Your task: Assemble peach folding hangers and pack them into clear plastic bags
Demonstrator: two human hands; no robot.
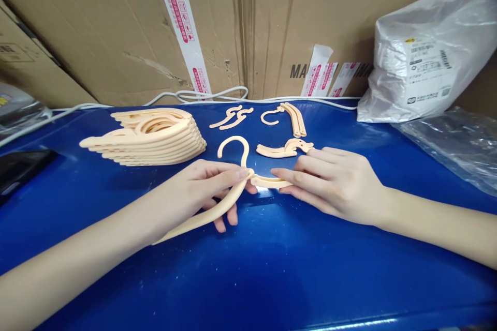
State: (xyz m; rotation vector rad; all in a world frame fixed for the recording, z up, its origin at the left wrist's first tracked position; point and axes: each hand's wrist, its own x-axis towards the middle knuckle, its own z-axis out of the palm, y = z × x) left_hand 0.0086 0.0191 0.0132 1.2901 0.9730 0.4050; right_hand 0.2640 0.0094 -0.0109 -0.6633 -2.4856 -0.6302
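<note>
A peach plastic hanger (233, 165) lies on the blue table (272, 269) between my hands, its hook pointing away from me. My left hand (202, 191) pinches the hanger's left arm, fingers closed around it near the hook joint. My right hand (334, 183) presses its fingers on the hanger's right arm piece (267, 182), which meets the left arm at the middle. Loose hanger parts (285, 149) lie just beyond my right hand.
A stack of several finished peach hangers (147, 137) sits at the back left. More loose parts (232, 117) and hook pieces (289, 116) lie near the cardboard boxes (116, 36). A white plastic bag (423, 57) and clear bags (450, 139) stand right; a dark device (19, 165) left.
</note>
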